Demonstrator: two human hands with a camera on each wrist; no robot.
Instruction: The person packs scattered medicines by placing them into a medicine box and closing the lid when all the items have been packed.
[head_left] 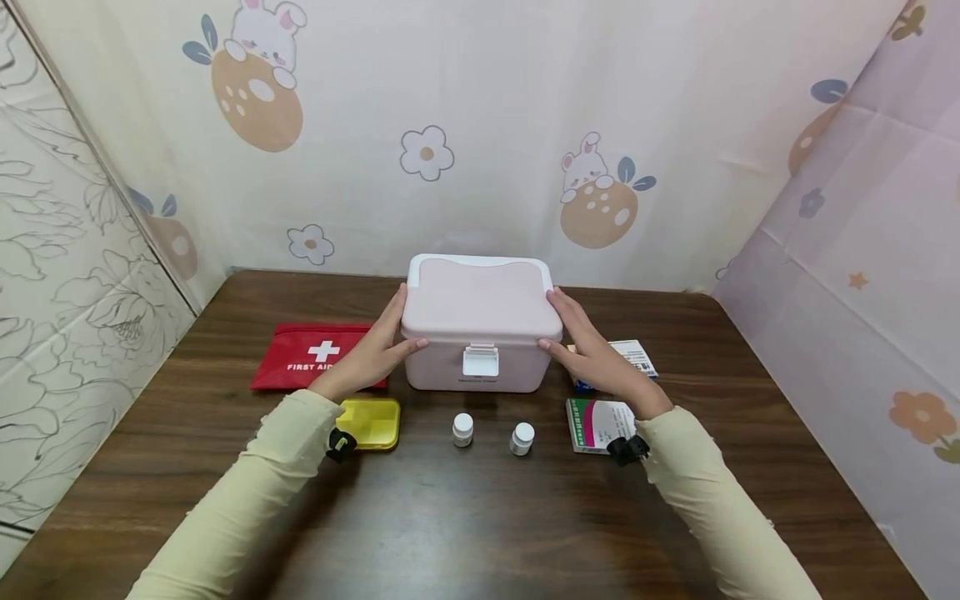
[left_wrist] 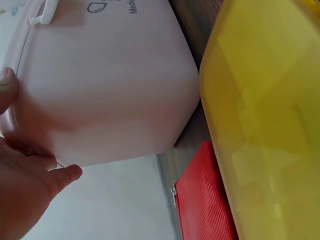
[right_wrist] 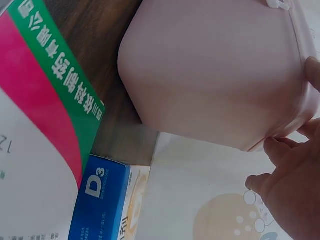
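Observation:
A pale pink medicine box with a white-edged lid stands at the back middle of the table, its lid down. On its front is a white latch. My left hand grips the lid's left side, thumb on the front corner and fingers along the side. The right hand mirrors it on the right, thumb at the front corner. In the wrist views, the left fingers and right fingers lie at the lid's rim.
Left of the box lie a red first aid pouch and a yellow pill case. Two white bottles stand in front. At right are a green-and-white carton and a blue-and-white D3 carton. A printed curtain hangs behind the table.

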